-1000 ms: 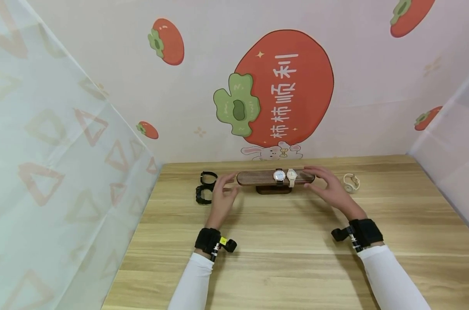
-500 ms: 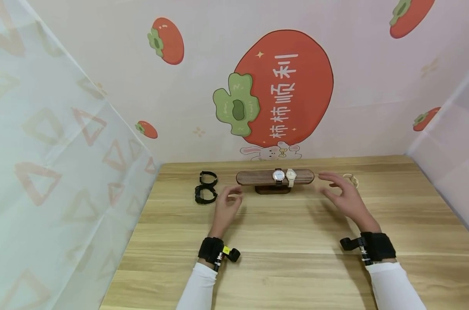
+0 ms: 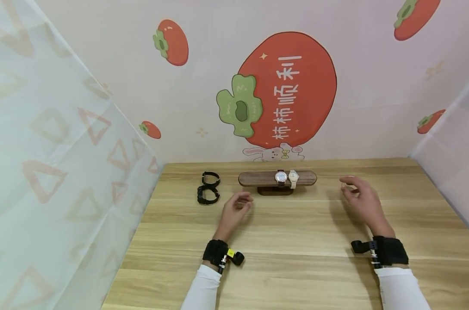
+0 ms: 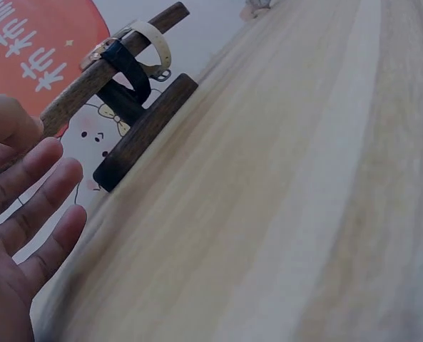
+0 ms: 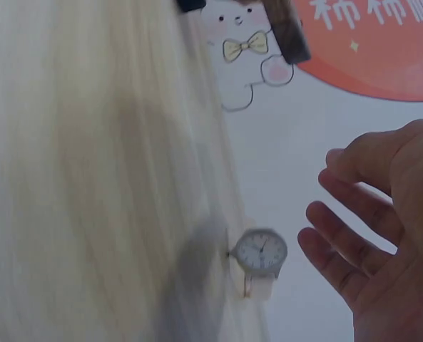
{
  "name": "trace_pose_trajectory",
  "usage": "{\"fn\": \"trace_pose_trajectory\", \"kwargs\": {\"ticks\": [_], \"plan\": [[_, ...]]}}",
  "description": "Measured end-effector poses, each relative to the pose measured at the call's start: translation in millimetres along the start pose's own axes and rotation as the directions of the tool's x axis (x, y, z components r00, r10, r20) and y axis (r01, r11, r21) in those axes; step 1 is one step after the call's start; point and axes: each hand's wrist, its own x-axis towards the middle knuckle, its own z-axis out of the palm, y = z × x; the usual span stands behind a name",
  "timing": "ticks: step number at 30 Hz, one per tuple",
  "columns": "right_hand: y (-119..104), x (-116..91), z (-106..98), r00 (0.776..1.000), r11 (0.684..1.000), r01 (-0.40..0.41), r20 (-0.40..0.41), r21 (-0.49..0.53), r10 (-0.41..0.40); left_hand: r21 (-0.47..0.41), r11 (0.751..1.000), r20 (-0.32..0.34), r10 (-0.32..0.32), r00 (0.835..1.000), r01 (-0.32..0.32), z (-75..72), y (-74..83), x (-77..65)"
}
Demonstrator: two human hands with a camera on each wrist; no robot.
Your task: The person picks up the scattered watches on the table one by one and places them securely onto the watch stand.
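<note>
A dark wooden watch stand (image 3: 255, 178) with a rounded bar stands at the back of the table. Strapped round its bar are a dark-strapped watch (image 3: 281, 177) and a cream watch (image 3: 293, 177). My left hand (image 3: 232, 217) hovers in front of the bar's left end, fingers loosely bent, holding nothing. Off to the right, my right hand (image 3: 367, 207) is also bare, its fingers relaxed. Another pale-strapped watch (image 5: 261, 253) sits beside its fingertips in the right wrist view, apart from them. In the head view that hand mostly hides this watch.
Two black watches, one thin (image 3: 211, 179) and one chunky (image 3: 208, 195), lie looped on the table's left side. A printed cloth wall (image 3: 203, 107) rises right behind the wooden table (image 3: 281, 249), with more panels at both sides.
Both hands have come away from the ends of the watch stand. The left drew back toward the front; the right moved right, over the loose pale watch. The stand stays put.
</note>
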Motion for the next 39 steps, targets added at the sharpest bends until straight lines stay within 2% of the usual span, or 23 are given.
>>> {"fn": "trace_pose_trajectory", "kwargs": {"ticks": [5,12,19,29,39], "plan": [[8,-2,-4,0.999,0.998,-0.038,0.004,-0.050,0.038,0.018,1.000,0.012,-0.008,1.000,0.008,1.6,-3.0,-1.1],[14,-4,-4,0.997,0.990,-0.069,-0.038,-0.126,0.065,0.009,1.000,0.008,-0.017,1.000,0.017,2.1,-2.0,-2.8],[20,-5,-4,0.987,0.967,-0.150,0.019,-0.205,0.157,-0.007,1.000,-0.003,-0.023,1.000,0.023,2.4,-2.9,-5.1],[27,-9,-1,0.989,0.965,-0.142,0.020,-0.222,0.150,-0.007,1.000,-0.007,-0.030,1.000,0.030,1.8,-1.6,-6.1],[24,-10,-1,0.990,0.967,-0.131,0.014,-0.219,0.137,-0.011,1.000,-0.003,-0.022,1.000,0.022,0.7,-3.2,-6.9]]}}
